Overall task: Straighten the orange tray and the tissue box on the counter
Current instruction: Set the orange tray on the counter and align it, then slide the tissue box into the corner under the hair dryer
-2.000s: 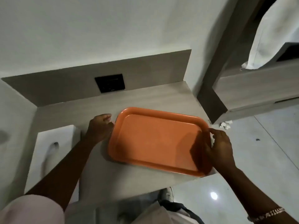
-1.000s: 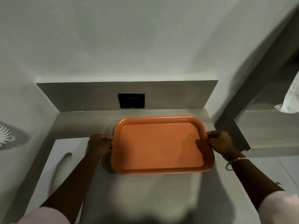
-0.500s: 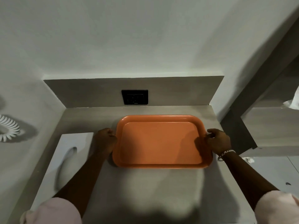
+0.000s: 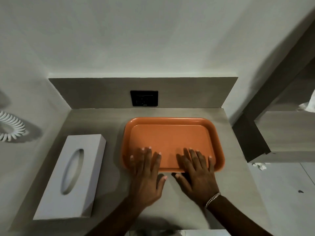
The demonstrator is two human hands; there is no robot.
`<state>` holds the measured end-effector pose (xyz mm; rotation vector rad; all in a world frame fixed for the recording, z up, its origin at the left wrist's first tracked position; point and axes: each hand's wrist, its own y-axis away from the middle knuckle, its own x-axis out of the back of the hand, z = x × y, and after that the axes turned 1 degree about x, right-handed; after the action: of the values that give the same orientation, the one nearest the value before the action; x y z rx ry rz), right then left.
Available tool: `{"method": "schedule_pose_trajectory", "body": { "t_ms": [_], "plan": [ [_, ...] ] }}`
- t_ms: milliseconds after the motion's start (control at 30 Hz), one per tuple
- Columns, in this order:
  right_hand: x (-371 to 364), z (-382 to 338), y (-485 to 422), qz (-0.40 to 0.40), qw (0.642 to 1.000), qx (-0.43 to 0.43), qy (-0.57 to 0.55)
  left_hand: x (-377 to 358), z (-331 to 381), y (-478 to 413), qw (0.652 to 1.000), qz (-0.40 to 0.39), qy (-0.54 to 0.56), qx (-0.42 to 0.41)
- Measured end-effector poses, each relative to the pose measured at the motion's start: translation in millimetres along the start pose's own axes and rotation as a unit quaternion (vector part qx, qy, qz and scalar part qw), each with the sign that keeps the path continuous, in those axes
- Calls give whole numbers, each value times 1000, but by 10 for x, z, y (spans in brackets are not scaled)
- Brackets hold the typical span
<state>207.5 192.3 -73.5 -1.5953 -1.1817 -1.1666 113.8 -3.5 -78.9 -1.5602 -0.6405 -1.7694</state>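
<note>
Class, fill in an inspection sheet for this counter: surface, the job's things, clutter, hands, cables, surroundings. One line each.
Surface: grey counter, bare between items.
Job's things: orange tray lies square to the back wall, empty; white tissue box sits to its left, angled, no tissue showing.
Clutter: nothing seen on the counter.
Hands: left hand and right hand lie flat, fingers spread over the tray's near rim, gripping nothing.
Cables: white coiled cord on the left wall.
Surroundings: black wall socket behind the tray; crumpled paper on the floor at right.
</note>
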Motion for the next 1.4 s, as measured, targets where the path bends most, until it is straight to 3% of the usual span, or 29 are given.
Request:
{"method": "schedule_pose_trajectory", "body": {
  "t_ms": [333, 700, 1233, 1400],
  "plan": [
    [-297, 39, -13, 14, 998, -4, 54, -222, -22, 33, 999, 1, -23, 23],
    [-305, 157, -440, 12, 999, 10, 46, -198, -109, -369, 999, 11, -23, 34],
    [-147, 133, -722, -55, 998, -13, 39, -158, -202, -573, 1000, 16, -17, 18],
    [-21, 9, -680, -36, 999, 18, 2, 85, -278, -475, 998, 56, 22, 29]
  ]
}}
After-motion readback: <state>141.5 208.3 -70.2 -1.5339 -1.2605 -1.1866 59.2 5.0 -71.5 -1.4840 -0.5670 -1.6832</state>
